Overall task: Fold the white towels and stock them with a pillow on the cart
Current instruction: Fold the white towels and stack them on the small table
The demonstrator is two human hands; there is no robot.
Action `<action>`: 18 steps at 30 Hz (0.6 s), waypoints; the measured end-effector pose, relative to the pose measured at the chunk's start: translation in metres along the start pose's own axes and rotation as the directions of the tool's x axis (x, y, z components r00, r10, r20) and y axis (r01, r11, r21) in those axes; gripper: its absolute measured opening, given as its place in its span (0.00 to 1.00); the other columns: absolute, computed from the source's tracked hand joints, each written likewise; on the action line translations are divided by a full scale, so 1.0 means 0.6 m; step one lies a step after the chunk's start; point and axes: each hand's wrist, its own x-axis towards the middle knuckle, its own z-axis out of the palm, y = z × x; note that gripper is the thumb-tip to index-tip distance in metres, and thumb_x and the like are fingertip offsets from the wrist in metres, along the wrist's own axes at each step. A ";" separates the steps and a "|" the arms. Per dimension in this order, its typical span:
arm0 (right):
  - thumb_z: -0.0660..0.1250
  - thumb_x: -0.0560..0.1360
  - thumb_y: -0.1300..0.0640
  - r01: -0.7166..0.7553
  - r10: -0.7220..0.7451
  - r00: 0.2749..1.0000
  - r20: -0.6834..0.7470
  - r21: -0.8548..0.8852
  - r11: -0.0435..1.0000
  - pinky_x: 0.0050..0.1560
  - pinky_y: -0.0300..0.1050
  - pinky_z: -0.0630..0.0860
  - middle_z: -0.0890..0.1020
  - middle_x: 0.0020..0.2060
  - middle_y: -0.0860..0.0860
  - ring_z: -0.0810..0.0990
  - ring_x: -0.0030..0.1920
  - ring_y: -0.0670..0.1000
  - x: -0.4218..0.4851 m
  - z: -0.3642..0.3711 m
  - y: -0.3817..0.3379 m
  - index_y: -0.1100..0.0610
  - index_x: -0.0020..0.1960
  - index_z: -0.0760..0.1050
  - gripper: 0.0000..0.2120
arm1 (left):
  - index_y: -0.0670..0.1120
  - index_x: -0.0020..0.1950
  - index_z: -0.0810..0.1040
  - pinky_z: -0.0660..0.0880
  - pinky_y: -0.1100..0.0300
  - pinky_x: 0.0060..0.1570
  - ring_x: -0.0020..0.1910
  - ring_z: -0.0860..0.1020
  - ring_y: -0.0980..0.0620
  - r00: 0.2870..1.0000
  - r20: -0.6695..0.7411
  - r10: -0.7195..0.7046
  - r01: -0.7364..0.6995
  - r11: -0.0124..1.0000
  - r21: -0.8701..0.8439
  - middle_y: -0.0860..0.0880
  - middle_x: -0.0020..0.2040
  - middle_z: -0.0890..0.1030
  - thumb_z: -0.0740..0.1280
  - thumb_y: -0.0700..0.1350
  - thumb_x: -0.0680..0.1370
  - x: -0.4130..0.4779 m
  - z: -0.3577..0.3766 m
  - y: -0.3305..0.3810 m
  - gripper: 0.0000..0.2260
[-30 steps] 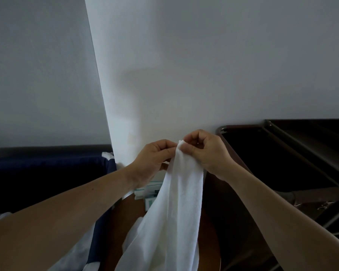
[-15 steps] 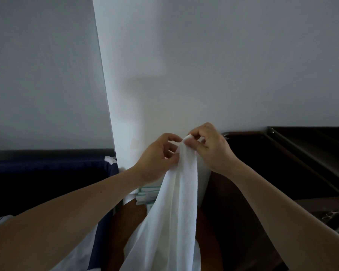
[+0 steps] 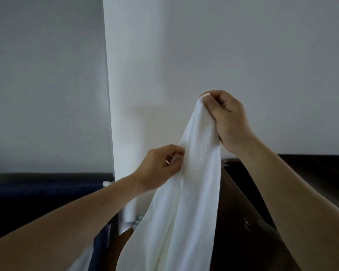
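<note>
The white towel (image 3: 186,202) hangs long and nearly upright in mid-air, its top corner pointing up and a little right, its length running down and slightly left until it leaves the bottom of the view; it is out in front of the person, between the two forearms. The right hand (image 3: 229,122) is up high, fingers curled tight, pinching that top corner between thumb and forefinger; the left hand (image 3: 157,169) sits lower, thumb and fingertips closed on the towel's left edge, the other fingers curled in. Behind it all there's a pale white wall (image 3: 243,45) that steps forward from a greyer wall (image 3: 43,75) on the left; a dark wooden unit (image 3: 311,173) runs along the right, partly behind the right forearm; on the low left there's navy blue fabric (image 3: 37,202); a small stack of green-edged items (image 3: 138,220) peeks out just beside the towel's left edge, too hidden to identify. The towel itself is plain white with a soft terry texture, gathered narrow at the top and widening into loose lengthwise folds lower down.
</note>
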 end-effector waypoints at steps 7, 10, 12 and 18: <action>0.66 0.80 0.55 -0.041 0.041 0.999 -0.028 0.021 0.999 0.47 0.40 0.77 0.83 0.39 0.40 0.80 0.43 0.41 0.009 -0.005 0.007 0.50 0.46 0.81 0.06 | 0.54 0.42 0.82 0.74 0.66 0.44 0.43 0.78 0.59 0.972 0.177 -0.157 0.169 0.984 -0.053 0.57 0.43 0.80 0.73 0.52 0.75 -0.040 0.018 -0.035 0.04; 0.66 0.80 0.54 -0.038 0.038 0.999 0.000 0.036 0.999 0.46 0.37 0.77 0.84 0.39 0.41 0.81 0.43 0.41 0.009 -0.006 0.012 0.50 0.46 0.81 0.06 | 0.55 0.43 0.83 0.73 0.70 0.48 0.47 0.79 0.60 0.950 0.214 -0.228 0.242 0.969 -0.043 0.57 0.47 0.81 0.74 0.50 0.75 -0.049 0.028 -0.053 0.02; 0.67 0.78 0.53 -0.032 0.031 0.999 0.018 0.053 0.998 0.46 0.35 0.76 0.84 0.40 0.41 0.81 0.44 0.41 0.006 -0.005 0.012 0.50 0.46 0.82 0.06 | 0.53 0.45 0.84 0.75 0.67 0.52 0.49 0.79 0.58 0.931 0.249 -0.267 0.287 0.957 -0.049 0.56 0.49 0.81 0.73 0.49 0.76 -0.052 0.028 -0.061 0.02; 0.67 0.76 0.51 -0.064 0.062 0.998 0.028 0.100 0.993 0.49 0.39 0.77 0.84 0.42 0.42 0.81 0.46 0.42 0.000 -0.008 0.016 0.50 0.46 0.82 0.06 | 0.53 0.37 0.80 0.76 0.57 0.55 0.48 0.80 0.52 0.858 0.412 -0.308 0.362 0.930 -0.058 0.51 0.46 0.79 0.71 0.55 0.73 -0.057 0.036 -0.058 0.09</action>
